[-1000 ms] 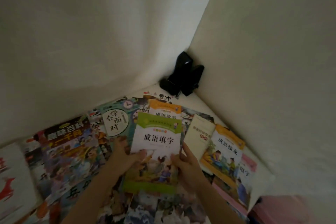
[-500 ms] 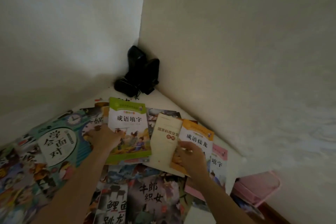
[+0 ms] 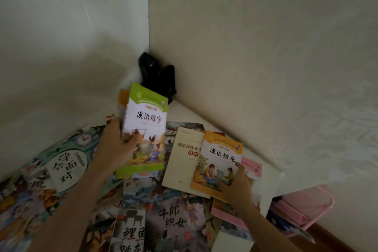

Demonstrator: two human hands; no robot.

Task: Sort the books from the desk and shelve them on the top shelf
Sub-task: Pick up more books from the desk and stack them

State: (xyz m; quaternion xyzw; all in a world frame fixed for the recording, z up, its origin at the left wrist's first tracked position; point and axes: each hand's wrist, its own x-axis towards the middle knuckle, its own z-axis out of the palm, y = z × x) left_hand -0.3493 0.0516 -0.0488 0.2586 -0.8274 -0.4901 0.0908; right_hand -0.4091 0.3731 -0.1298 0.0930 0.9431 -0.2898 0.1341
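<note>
books (image 3: 173, 219) spread over white table (image 3: 272, 178), covers up, overlapping. green book (image 3: 146, 129) lifted off the table, tilted up, just left of cream book (image 3: 180, 161); an orange-edged book (image 3: 122, 101) tucked behind it. left hand (image 3: 117, 145) gripping green book's left edge, thumb on the cover, fingers curled behind. orange book (image 3: 218, 161) lying on cream book's right half, over pink book (image 3: 250, 172). right hand (image 3: 238, 187) pinching orange book's lower right corner, thumb on the cover. teal book (image 3: 67, 161) flat, well left of cream book. black object (image 3: 157, 75) in the wall corner, beyond cream book, behind green book's top. pink chair (image 3: 302, 206) off the table edge, right of and below cream book.
</note>
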